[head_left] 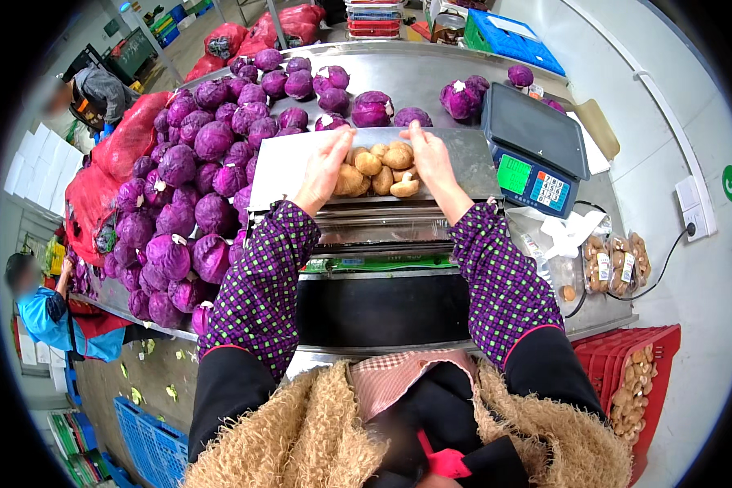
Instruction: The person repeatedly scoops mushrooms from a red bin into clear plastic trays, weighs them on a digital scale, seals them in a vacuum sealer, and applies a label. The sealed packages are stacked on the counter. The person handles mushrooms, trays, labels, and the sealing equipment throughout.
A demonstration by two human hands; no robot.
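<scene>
A small pile of brown mushrooms (382, 169) sits on the metal top of a film-wrapping machine (276, 167). My left hand (325, 169) lies along the pile's left side, fingers stretched forward. On the opposite side my right hand (433, 167) is extended the same way, close against the mushrooms. Neither hand's fingers are curled closed. Whether a tray or film lies under the mushrooms is hard to make out. Below my wrists is a shiny roll of clear film (382, 232), above a dark panel (382, 309).
Red cabbages (214, 141) are heaped on the left of the metal table. To the right are a digital scale (537, 138), packed mushrooms (618, 264) and a black cable. A red crate (667, 350) of mushrooms stands lower right. Two people work at the left, near red net sacks (130, 138).
</scene>
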